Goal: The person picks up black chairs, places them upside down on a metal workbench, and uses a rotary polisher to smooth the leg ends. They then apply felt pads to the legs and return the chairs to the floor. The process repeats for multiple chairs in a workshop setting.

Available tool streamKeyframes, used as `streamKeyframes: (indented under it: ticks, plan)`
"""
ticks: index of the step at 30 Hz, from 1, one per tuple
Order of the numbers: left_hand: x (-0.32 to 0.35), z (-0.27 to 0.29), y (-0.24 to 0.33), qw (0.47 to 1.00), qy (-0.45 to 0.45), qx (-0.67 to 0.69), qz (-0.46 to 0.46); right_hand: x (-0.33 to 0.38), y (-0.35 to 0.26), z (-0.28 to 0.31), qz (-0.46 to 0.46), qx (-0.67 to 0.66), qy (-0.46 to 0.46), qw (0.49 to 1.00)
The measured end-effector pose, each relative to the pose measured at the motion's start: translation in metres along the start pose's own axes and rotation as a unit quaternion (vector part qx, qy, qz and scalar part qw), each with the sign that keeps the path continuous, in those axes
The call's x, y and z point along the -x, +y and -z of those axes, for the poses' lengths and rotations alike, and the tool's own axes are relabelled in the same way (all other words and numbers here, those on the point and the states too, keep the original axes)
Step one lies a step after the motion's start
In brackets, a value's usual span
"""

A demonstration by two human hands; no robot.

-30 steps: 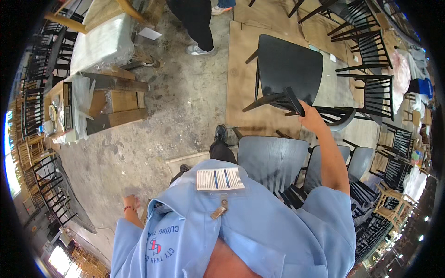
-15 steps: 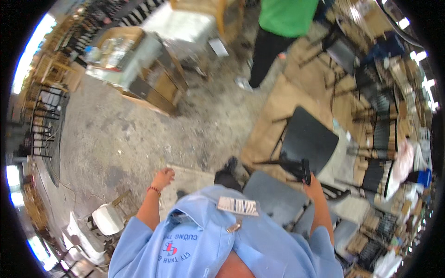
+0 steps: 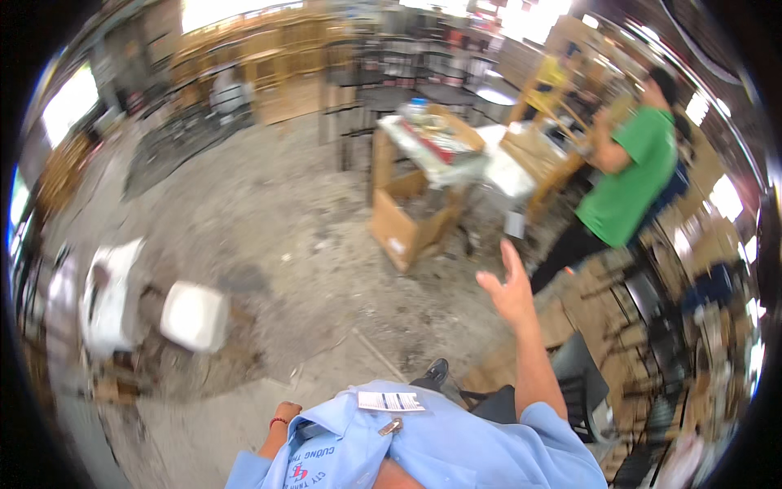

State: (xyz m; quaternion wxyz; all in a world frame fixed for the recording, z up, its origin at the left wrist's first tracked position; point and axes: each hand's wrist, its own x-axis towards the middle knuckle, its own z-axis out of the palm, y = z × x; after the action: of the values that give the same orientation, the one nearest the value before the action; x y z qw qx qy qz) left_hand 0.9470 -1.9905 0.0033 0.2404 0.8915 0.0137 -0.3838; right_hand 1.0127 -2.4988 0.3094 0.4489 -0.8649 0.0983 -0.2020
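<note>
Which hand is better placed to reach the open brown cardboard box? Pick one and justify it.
The bare right hand, most likely: it is empty and stretched forward, nearer the box; the bare left hand sits low beside the light-blue fabric shirt.

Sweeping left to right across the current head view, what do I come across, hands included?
White upright piece, squarish white seat, left hand, open cardboard box, right hand, person in a green shirt.
</note>
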Motion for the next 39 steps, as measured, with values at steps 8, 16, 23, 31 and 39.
streamKeyframes:
  ticks: [8, 16, 23, 31, 39]
  plan:
    - [0.146, -0.031, -0.157, 0.857, 0.188, 0.382, 0.291, 0.105, -0.398, -0.154, 0.380, -0.255, -0.398, 0.795]
    - [0.206, -0.074, -0.173, 0.781, 0.263, 0.477, 0.307, 0.178, -0.495, -0.325, 0.531, -0.327, -0.564, 0.542]
    - [0.226, -0.013, -0.300, 0.603, 0.426, 0.529, 0.419, 0.227, -0.593, -0.474, 0.550, -0.377, -0.588, 0.457]
    - [0.347, 0.009, -0.400, 0.392, 0.468, 0.601, 0.516, 0.325, -0.717, -0.610, 0.572, -0.422, -0.626, 0.321]
    - [0.366, -0.055, -0.432, 0.330, 0.269, 0.752, 0.504, 0.452, -0.805, -0.680, 0.613, -0.431, -0.600, 0.278]
